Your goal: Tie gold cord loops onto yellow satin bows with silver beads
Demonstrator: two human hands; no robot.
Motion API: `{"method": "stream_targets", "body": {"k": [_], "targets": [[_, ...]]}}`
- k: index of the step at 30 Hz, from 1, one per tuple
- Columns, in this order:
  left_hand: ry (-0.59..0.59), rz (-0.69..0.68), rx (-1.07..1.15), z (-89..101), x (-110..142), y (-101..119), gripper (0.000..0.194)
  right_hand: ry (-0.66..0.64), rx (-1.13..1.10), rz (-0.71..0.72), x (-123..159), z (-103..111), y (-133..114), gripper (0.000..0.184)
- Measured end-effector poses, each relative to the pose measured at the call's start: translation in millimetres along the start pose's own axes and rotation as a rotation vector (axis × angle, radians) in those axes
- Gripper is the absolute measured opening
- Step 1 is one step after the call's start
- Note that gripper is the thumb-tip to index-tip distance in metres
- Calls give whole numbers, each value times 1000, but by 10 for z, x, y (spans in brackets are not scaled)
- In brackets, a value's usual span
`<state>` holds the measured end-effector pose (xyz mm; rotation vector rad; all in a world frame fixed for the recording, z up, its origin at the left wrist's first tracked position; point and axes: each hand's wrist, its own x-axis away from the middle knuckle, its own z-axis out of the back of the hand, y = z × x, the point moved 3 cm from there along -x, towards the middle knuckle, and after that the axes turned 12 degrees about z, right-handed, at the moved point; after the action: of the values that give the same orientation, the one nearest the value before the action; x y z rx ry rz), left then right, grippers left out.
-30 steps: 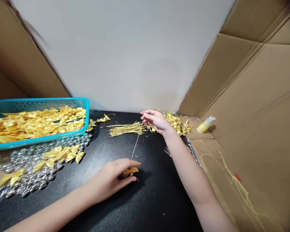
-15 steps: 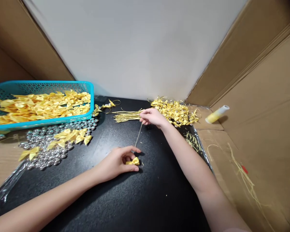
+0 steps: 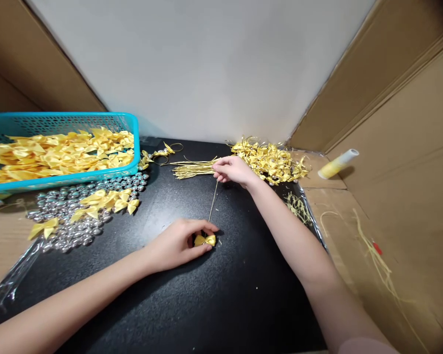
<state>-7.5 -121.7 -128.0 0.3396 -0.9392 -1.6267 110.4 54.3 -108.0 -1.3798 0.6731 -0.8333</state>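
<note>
My left hand (image 3: 177, 241) rests on the black table (image 3: 221, 305) with its fingers pinched on a small yellow ribbon bow (image 3: 205, 240). A thin gold cord (image 3: 213, 201) runs from the bow up to my right hand (image 3: 233, 170), which pinches its far end. Just left of my right hand lies a bundle of gold cords (image 3: 194, 169). A heap of finished yellow bows with cords (image 3: 271, 162) lies just right of that hand.
A turquoise basket (image 3: 59, 147) full of yellow bows stands at the far left. Silver beads (image 3: 74, 216) with loose yellow bows on them spread in front of it. A yellow-and-white tube (image 3: 337, 163) lies on cardboard at the right. Cardboard walls stand on both sides.
My right hand closed onto the gold cord beside the bundle and now holds it taut. My left hand curled tighter round the bow. The view has tilted down slightly.
</note>
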Motion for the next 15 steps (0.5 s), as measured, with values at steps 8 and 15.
{"method": "stream_targets", "body": {"k": [8, 15], "targets": [[-161, 52, 92, 58, 9, 9, 29, 4, -24, 16, -14, 5, 6, 23], [-252, 13, 111, 89, -30, 76, 29, 86, -89, 40, -30, 36, 5, 25]]}}
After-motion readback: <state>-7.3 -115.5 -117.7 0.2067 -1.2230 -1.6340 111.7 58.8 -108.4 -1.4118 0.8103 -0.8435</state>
